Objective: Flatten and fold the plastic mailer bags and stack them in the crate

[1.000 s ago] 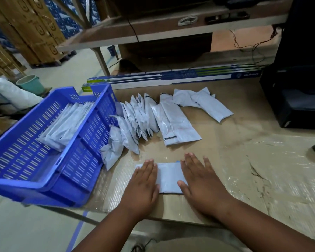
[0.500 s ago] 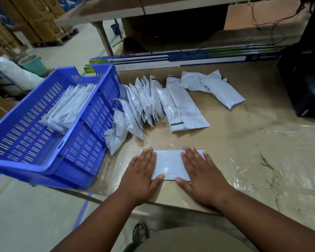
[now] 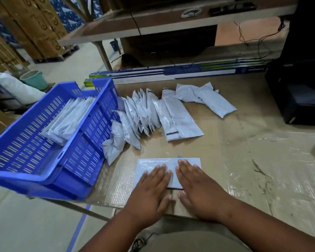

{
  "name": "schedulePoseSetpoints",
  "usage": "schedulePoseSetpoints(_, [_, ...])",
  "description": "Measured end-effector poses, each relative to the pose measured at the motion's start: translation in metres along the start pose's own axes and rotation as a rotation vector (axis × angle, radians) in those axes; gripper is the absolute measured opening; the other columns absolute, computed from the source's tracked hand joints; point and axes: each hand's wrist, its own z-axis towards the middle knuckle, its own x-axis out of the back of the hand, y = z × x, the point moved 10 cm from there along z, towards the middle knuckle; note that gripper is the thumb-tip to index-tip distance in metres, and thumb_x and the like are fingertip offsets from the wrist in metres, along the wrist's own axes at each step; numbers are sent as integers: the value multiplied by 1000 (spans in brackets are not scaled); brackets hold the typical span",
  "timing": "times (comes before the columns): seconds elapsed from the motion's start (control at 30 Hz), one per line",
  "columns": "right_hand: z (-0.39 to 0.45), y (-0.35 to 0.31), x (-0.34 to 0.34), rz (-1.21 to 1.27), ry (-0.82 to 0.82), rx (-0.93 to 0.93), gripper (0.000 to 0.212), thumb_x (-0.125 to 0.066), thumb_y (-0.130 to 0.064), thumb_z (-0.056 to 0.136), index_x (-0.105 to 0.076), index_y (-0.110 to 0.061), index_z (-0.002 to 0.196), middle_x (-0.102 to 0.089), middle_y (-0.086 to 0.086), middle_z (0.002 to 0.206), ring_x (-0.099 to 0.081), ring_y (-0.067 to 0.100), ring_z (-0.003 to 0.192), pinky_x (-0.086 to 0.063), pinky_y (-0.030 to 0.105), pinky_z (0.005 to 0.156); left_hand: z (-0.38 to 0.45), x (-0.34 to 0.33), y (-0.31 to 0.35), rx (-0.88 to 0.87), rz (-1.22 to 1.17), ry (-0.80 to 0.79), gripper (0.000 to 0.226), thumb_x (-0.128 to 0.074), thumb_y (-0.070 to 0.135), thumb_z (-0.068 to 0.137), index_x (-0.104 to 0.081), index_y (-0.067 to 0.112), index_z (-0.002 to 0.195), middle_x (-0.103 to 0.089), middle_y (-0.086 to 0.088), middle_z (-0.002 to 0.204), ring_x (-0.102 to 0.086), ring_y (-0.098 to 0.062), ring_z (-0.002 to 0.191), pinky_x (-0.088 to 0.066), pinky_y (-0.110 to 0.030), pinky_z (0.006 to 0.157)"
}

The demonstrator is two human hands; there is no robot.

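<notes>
You are on the flattening step: your left hand (image 3: 151,190) and right hand (image 3: 198,188) lie side by side, fingers straight, pressing one mailer bag (image 3: 187,163) flat on the table (image 3: 244,160) near its front edge, neither grip closed on anything. Next, likely fold it and lift it left into the blue crate (image 3: 44,179), where folded bags (image 3: 67,120) already lean. A row of unfolded bags (image 3: 144,113) waits beyond.

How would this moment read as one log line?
step: flattening | left hand: flat on mailer | right hand: flat on mailer | crate: partly filled
</notes>
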Motion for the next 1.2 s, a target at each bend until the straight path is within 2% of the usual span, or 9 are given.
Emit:
schedulePoseSetpoints(0.23, [8, -3, 2, -65, -98, -29, 89, -20, -67, 96, -30, -13, 165, -9, 10, 173, -22, 26, 161, -7, 49, 131, 2, -8, 1, 27, -31, -139, 77, -33, 57, 107, 0, 29, 170, 16, 10, 176, 21, -7, 160, 3, -41, 133])
schedulePoseSetpoints(0.4, [44, -15, 46, -101, -127, -36, 69, -22, -62, 101, -58, -22, 145, -47, 5, 161, -36, 20, 152, -2, 56, 130, 10, 9, -14, 47, -89, -182, 81, -32, 66, 105, -2, 29, 171, 12, 9, 177, 17, -3, 160, -2, -42, 133])
schedulePoseSetpoints(0.53, [41, -50, 26, -6, -80, 47, 77, -24, -56, 97, -38, -15, 161, -31, 9, 171, -26, 25, 159, 3, 43, 127, -6, 4, -50, 209, 4, -154, 90, -29, 72, 101, 4, 25, 170, 19, 7, 174, 22, -5, 159, 1, -40, 133])
schedulePoseSetpoints(0.7, [47, -49, 15, 3, -103, 24, 63, -43, -52, 102, -45, -21, 157, -32, 1, 170, -27, 22, 158, -18, 50, 127, -13, -1, -53, 212, 51, -163, 86, -30, 69, 100, -3, 26, 170, 12, 6, 174, 12, -9, 162, -3, -41, 133])
schedulePoseSetpoints(0.83, [62, -47, 47, 46, 58, 18, 41, -40, -48, 99, -71, -22, 103, -68, 2, 113, -61, 28, 110, -48, 46, 97, 6, 25, -48, 220, 39, 8, 69, -28, 58, 105, -49, 19, 157, -35, -3, 170, -30, -21, 159, -26, -46, 128])
schedulePoseSetpoints(0.9, [62, -37, 45, 60, 162, -5, 38, -40, -43, 98, -68, -20, 110, -66, 4, 115, -60, 28, 110, -50, 48, 101, 20, 20, -36, 155, -30, 30, 67, -23, 51, 107, -39, 18, 163, -24, -4, 174, -17, -19, 163, -18, -47, 131])
schedulePoseSetpoints(0.97, [62, -25, 23, 30, 143, -49, 56, -37, -43, 101, -59, -12, 142, -53, 13, 152, -49, 30, 142, -36, 50, 123, 27, 1, -25, 97, -33, -22, 69, -20, 47, 108, -12, 18, 170, 1, -1, 177, 8, -13, 164, -10, -48, 132])
schedulePoseSetpoints(1.07, [53, -14, -7, 58, 79, -51, 73, -25, -56, 106, -28, -13, 165, -15, 10, 175, -13, 26, 162, -6, 45, 132, 21, -11, -27, 45, 10, 32, 69, -30, 48, 111, -19, 13, 169, -10, -5, 177, -3, -16, 164, -17, -50, 132])
schedulePoseSetpoints(1.2, [38, 11, -6, 14, 62, -53, 84, -7, -71, 104, -13, -18, 169, 1, 3, 177, 3, 20, 163, 2, 43, 128, 9, -6, -60, 88, 50, 25, 79, -19, 66, 109, -10, 18, 171, -4, -2, 178, 1, -15, 164, -11, -46, 133])
